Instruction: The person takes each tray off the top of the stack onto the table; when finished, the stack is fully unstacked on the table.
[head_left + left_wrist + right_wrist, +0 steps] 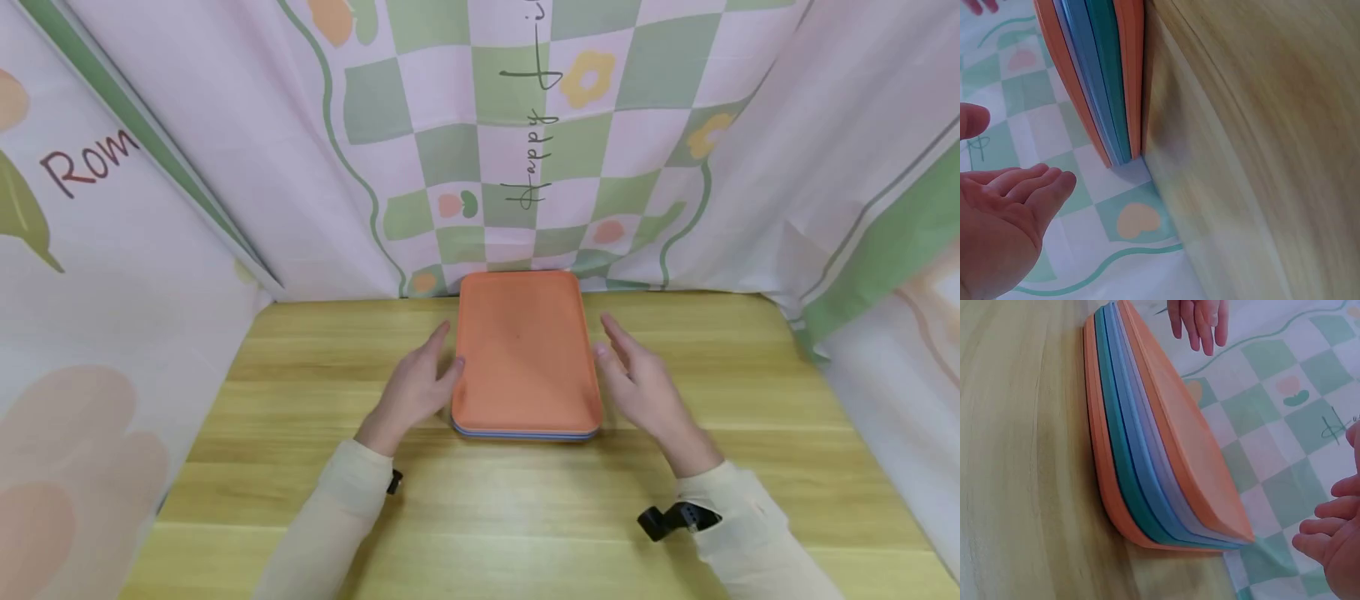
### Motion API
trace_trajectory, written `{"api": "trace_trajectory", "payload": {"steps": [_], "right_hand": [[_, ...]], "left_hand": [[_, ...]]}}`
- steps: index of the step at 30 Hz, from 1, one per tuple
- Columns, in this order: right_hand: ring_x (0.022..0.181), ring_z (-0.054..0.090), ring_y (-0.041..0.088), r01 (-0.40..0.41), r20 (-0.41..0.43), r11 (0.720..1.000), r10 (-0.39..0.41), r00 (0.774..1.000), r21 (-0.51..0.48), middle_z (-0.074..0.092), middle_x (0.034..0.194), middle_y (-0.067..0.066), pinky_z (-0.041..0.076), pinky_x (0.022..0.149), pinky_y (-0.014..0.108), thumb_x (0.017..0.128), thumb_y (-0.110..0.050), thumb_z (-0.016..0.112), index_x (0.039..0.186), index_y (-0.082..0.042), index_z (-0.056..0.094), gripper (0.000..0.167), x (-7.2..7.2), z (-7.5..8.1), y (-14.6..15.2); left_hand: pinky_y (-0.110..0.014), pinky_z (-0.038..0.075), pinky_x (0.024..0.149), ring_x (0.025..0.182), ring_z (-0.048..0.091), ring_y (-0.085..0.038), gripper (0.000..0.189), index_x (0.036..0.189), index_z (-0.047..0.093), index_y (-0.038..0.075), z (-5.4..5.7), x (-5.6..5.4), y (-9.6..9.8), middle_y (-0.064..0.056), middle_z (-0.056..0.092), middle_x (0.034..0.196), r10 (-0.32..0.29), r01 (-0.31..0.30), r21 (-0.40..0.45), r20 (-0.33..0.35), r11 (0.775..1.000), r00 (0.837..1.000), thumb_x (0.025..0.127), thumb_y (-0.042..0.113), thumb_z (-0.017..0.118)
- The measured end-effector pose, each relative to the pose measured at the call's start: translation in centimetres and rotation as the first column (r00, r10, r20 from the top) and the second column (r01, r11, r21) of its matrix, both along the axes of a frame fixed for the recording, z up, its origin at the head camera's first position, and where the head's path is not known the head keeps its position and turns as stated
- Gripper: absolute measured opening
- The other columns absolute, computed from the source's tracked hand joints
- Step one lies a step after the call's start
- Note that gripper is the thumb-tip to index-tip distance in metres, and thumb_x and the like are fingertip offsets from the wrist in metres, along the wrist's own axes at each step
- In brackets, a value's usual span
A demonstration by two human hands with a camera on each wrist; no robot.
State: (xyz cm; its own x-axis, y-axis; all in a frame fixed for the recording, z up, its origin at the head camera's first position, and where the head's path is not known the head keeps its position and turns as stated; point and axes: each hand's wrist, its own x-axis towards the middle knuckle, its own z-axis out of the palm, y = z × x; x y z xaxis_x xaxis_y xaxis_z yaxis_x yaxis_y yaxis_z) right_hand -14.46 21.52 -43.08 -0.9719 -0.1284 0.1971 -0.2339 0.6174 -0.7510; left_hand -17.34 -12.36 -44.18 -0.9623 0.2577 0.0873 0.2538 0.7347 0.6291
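Left hand [412, 387] and right hand [643, 392] hover unclenched, grasping nothing, one on each side of the stacked trays [525, 358], which lie flat on the tabletop [495, 517], their matching outlines apparently letting them sit aligned.

trays [1154, 444]: orange, teal, blue, lilac | cloth [510, 150]: green-white checks | table [510, 517]: woodgrain

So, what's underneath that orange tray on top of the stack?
Under the orange tray, the stack's side shows lavender edges, blue edges, teal edges and lower orange edges, resting on the wooden table. Their faces, and anything between them, are covered.
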Motion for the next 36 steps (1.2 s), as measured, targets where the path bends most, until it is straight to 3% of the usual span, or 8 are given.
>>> {"api": "trace_trajectory", "payload": {"steps": [5, 14, 17, 21, 25, 36], "right_hand": [[0.145, 0.057, 0.046, 0.05, 0.038, 0.993, -0.046, 0.998, -0.103, 0.049, 0.163, 0.028, 0.046, 0.119, 0.056, 0.118, -0.034, 0.043, 0.166, 0.0, 0.039, 0.059, -0.6, -1.2, 0.3], [0.147, 0.056, 0.044, 0.08, 0.098, 0.986, -0.066, 0.993, -0.146, 0.053, 0.161, 0.027, 0.048, 0.119, 0.052, 0.117, -0.03, 0.044, 0.163, -0.001, 0.044, 0.055, -1.2, -2.7, 0.6], [0.146, 0.056, 0.043, 0.085, 0.131, 0.982, -0.063, 0.989, -0.171, 0.053, 0.16, 0.028, 0.054, 0.113, 0.028, 0.117, -0.027, 0.047, 0.163, 0.0, 0.044, 0.053, -1.5, -3.4, 0.5], [0.148, 0.054, 0.043, 0.091, 0.185, 0.965, -0.045, 0.982, -0.245, 0.051, 0.16, 0.03, 0.045, 0.098, 0.001, 0.116, -0.021, 0.05, 0.163, 0.003, 0.043, 0.053, -1.9, -4.2, 0.3], [0.148, 0.053, 0.043, 0.096, 0.225, 0.95, -0.028, 0.974, -0.296, 0.05, 0.161, 0.031, 0.045, 0.095, -0.001, 0.115, -0.018, 0.05, 0.163, 0.005, 0.041, 0.054, -2.3, -4.8, 0.2], [0.147, 0.053, 0.043, 0.102, 0.238, 0.948, -0.029, 0.971, -0.302, 0.05, 0.161, 0.031, 0.043, 0.094, -0.003, 0.113, -0.01, 0.051, 0.162, 0.006, 0.042, 0.053, -2.8, -6.0, -0.3]], "left_hand": [[-0.057, 0.048, 0.122, 0.145, 0.057, -0.043, 0.067, 0.168, 0.037, 0.006, -0.3, -0.4, 0.1, -0.023, 0.053, 0.162, 0.014, -0.022, 0.103, 0.08, 0.994, 0.997, 0.111, 0.033, 0.057], [-0.052, 0.049, 0.121, 0.145, 0.057, -0.044, 0.062, 0.164, 0.04, -0.002, -1.4, -1.5, 0.2, -0.024, 0.047, 0.166, -0.003, -0.036, 0.246, 0.158, 0.969, 0.987, 0.11, 0.021, 0.06], [-0.05, 0.049, 0.121, 0.146, 0.057, -0.042, 0.062, 0.162, 0.041, -0.006, -1.8, -1.7, 0.2, -0.026, 0.049, 0.163, -0.008, -0.04, 0.268, 0.172, 0.963, 0.985, 0.108, 0.018, 0.062], [-0.049, 0.05, 0.12, 0.144, 0.06, -0.039, 0.064, 0.162, 0.041, -0.007, -2.2, -2.0, 0.3, -0.027, 0.054, 0.159, -0.009, -0.054, 0.272, 0.225, 0.961, 0.974, 0.108, 0.017, 0.062], [-0.047, 0.053, 0.118, 0.143, 0.061, -0.037, 0.065, 0.163, 0.039, -0.007, -2.6, -2.2, 0.5, -0.025, 0.056, 0.159, -0.018, -0.058, 0.277, 0.261, 0.959, 0.965, 0.107, 0.016, 0.062], [-0.047, 0.056, 0.115, 0.136, 0.066, -0.033, 0.065, 0.162, 0.047, 0.0, -3.5, -2.8, 0.6, -0.019, 0.065, 0.151, -0.025, -0.045, 0.267, 0.252, 0.963, 0.967, 0.1, 0.009, 0.064]]}}
